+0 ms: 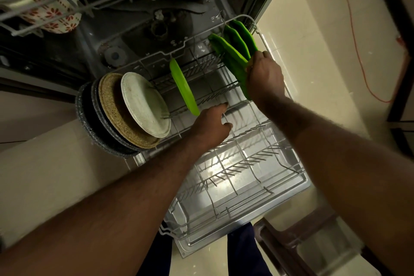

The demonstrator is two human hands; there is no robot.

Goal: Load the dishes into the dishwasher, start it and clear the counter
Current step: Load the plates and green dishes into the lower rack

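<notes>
Green plastic plates (238, 41) stand on edge at the wire rack's (257, 177) far right; the outstretched right hand (265, 78) grips the nearest. The left hand (212, 121), loosely curled and holding nothing, hovers beside a lone green plate (183, 87). Round speckled plates (125, 114) lean at the left.

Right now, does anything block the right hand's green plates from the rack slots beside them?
Nothing visible. The right hand grips the green plates beside bare rack tines; the lone green plate and left hand sit further left.
</notes>
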